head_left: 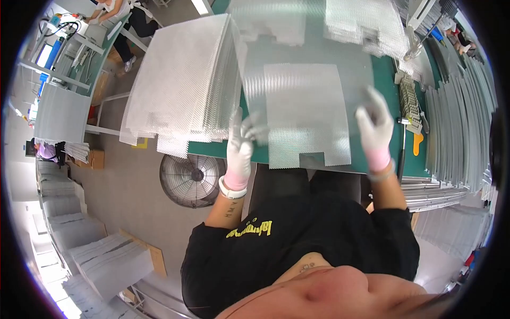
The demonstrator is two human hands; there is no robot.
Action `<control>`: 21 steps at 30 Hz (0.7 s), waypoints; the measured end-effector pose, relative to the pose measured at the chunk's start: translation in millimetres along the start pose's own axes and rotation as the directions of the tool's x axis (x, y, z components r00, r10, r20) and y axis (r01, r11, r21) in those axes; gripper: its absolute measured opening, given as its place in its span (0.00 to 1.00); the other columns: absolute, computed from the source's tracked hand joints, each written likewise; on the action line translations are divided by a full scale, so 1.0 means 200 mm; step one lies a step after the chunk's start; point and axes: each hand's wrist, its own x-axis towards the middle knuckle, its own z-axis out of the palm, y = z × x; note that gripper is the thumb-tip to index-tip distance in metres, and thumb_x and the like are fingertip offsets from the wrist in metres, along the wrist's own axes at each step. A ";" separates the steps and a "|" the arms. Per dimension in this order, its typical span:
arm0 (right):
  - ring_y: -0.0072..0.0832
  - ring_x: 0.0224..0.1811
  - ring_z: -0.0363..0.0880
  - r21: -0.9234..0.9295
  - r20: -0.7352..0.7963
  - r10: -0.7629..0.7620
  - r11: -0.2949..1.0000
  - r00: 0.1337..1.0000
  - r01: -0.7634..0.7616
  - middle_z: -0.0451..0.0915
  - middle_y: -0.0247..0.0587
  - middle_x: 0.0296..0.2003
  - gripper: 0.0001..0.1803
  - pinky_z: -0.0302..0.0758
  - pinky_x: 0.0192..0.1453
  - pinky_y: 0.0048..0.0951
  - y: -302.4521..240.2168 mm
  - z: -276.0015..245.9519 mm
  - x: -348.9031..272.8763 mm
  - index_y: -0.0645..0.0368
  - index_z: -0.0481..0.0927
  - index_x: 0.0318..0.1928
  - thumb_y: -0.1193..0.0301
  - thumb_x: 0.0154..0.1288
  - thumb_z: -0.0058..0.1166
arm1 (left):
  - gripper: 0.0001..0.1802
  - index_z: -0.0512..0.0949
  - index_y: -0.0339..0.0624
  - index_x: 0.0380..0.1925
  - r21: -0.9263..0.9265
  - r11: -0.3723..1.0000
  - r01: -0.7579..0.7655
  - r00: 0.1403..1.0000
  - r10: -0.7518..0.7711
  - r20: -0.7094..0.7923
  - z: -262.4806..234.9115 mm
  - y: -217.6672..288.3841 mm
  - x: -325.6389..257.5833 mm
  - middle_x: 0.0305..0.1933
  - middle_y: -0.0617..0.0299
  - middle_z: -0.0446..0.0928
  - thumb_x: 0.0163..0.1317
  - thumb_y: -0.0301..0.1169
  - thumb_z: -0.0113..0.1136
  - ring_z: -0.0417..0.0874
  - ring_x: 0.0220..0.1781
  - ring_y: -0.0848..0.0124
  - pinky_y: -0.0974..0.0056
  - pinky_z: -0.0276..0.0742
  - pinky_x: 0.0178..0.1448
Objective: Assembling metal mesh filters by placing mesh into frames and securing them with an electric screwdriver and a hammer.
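Observation:
A translucent mesh sheet (pixel 305 101) with a notch in its near edge lies on the green table in front of me. My left hand (pixel 240 146), in a white glove with a pink cuff, is just left of this sheet, beside a tall stack of similar sheets (pixel 178 80). Its fingers are spread and partly blurred, with nothing visible in them. Right of the sheet, my right hand (pixel 376 125) hovers in a matching glove. Its thumb stands apart from its blurred fingers, and I see nothing held. A faint, smeared see-through layer shows behind the sheet.
More mesh sheets (pixel 364 24) lie at the table's far side. Small pale parts (pixel 409 101) and an orange-handled tool (pixel 418 143) are at the right edge, near upright sheets (pixel 462 117). A round fan (pixel 194 178) stands on the floor. A person (pixel 125 21) works far left.

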 end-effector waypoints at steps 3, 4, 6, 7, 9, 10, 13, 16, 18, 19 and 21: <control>0.37 0.58 0.80 -0.142 0.062 -0.156 0.976 0.986 0.163 0.79 0.50 0.58 0.26 0.76 0.61 0.31 0.09 0.02 -0.28 0.64 0.76 0.62 0.80 0.61 0.58 | 0.48 0.55 0.36 0.75 0.487 0.842 0.232 0.966 -0.142 -0.215 0.09 0.04 -0.12 0.49 0.59 0.82 0.60 0.34 0.71 0.80 0.32 0.74 0.67 0.82 0.39; 0.42 0.58 0.80 -0.273 0.072 -0.224 0.933 0.972 0.235 0.78 0.52 0.57 0.26 0.76 0.62 0.34 0.12 0.03 -0.31 0.65 0.76 0.61 0.78 0.60 0.59 | 0.45 0.58 0.34 0.72 0.730 0.652 0.207 0.976 -0.087 -0.199 0.08 0.01 -0.14 0.44 0.62 0.82 0.58 0.32 0.71 0.77 0.28 0.77 0.68 0.79 0.35; 0.44 0.58 0.79 -0.325 0.117 -0.181 0.922 0.977 0.210 0.78 0.53 0.57 0.26 0.76 0.62 0.35 0.18 0.02 -0.34 0.65 0.76 0.61 0.77 0.60 0.59 | 0.41 0.65 0.33 0.67 0.916 0.382 0.119 0.991 0.016 -0.135 0.09 -0.07 -0.16 0.36 0.64 0.81 0.55 0.31 0.72 0.76 0.22 0.75 0.67 0.76 0.30; 0.47 0.58 0.79 -0.376 0.156 -0.154 0.904 0.976 0.203 0.78 0.54 0.57 0.26 0.76 0.62 0.37 0.21 0.01 -0.34 0.65 0.76 0.61 0.75 0.60 0.60 | 0.41 0.65 0.33 0.67 0.917 0.376 0.132 0.990 0.004 -0.144 0.09 -0.10 -0.16 0.36 0.64 0.81 0.55 0.31 0.72 0.76 0.22 0.75 0.67 0.76 0.30; 0.48 0.57 0.79 -0.384 0.165 -0.136 0.904 0.977 0.190 0.78 0.54 0.56 0.26 0.76 0.62 0.37 0.24 -0.01 -0.34 0.65 0.76 0.60 0.74 0.60 0.60 | 0.40 0.65 0.33 0.66 0.957 0.267 0.116 0.993 -0.028 -0.112 0.12 -0.13 -0.15 0.36 0.62 0.81 0.56 0.33 0.72 0.78 0.23 0.69 0.65 0.77 0.31; 0.48 0.57 0.79 -0.396 0.170 -0.125 0.900 0.977 0.184 0.78 0.54 0.56 0.26 0.76 0.61 0.38 0.26 -0.01 -0.34 0.65 0.76 0.60 0.74 0.60 0.60 | 0.40 0.65 0.33 0.66 0.958 0.263 0.111 0.994 -0.038 -0.105 0.13 -0.13 -0.14 0.36 0.61 0.80 0.56 0.34 0.72 0.79 0.24 0.66 0.62 0.78 0.32; 0.47 0.57 0.79 -0.408 0.168 -0.099 0.899 0.981 0.161 0.78 0.53 0.56 0.26 0.77 0.61 0.38 0.30 -0.01 -0.33 0.63 0.76 0.60 0.73 0.61 0.60 | 0.40 0.65 0.32 0.66 0.978 0.186 0.096 0.994 -0.059 -0.087 0.13 -0.15 -0.13 0.36 0.60 0.81 0.56 0.34 0.71 0.80 0.27 0.65 0.62 0.79 0.33; 0.47 0.57 0.79 -0.384 0.182 -0.069 0.913 0.981 0.135 0.78 0.53 0.56 0.25 0.77 0.60 0.37 0.33 0.00 -0.32 0.61 0.76 0.61 0.71 0.62 0.59 | 0.39 0.65 0.32 0.66 0.978 0.148 0.145 0.986 -0.103 -0.130 0.15 -0.15 -0.13 0.37 0.59 0.81 0.57 0.35 0.70 0.83 0.32 0.62 0.60 0.80 0.38; 0.47 0.57 0.79 -0.415 0.201 -0.051 0.900 0.978 0.132 0.78 0.52 0.56 0.25 0.77 0.60 0.38 0.34 0.00 -0.33 0.61 0.76 0.61 0.70 0.62 0.59 | 0.39 0.65 0.32 0.66 0.978 0.144 0.154 0.982 -0.128 -0.136 0.14 -0.15 -0.13 0.39 0.56 0.82 0.57 0.35 0.70 0.84 0.36 0.60 0.59 0.81 0.40; 0.47 0.57 0.79 -0.413 0.201 -0.049 0.901 0.978 0.130 0.78 0.52 0.56 0.25 0.77 0.60 0.38 0.35 0.00 -0.33 0.61 0.76 0.61 0.70 0.62 0.59 | 0.39 0.65 0.32 0.67 0.976 0.142 0.162 0.979 -0.150 -0.141 0.14 -0.15 -0.12 0.42 0.54 0.82 0.58 0.35 0.69 0.85 0.39 0.57 0.58 0.82 0.43; 0.47 0.56 0.79 -0.452 0.204 -0.035 0.883 0.978 0.125 0.77 0.52 0.57 0.26 0.78 0.59 0.39 0.36 0.01 -0.34 0.60 0.76 0.61 0.69 0.62 0.60 | 0.40 0.64 0.33 0.67 0.980 0.123 0.155 0.980 -0.142 -0.137 0.13 -0.17 -0.13 0.46 0.52 0.82 0.58 0.35 0.69 0.85 0.43 0.56 0.57 0.82 0.46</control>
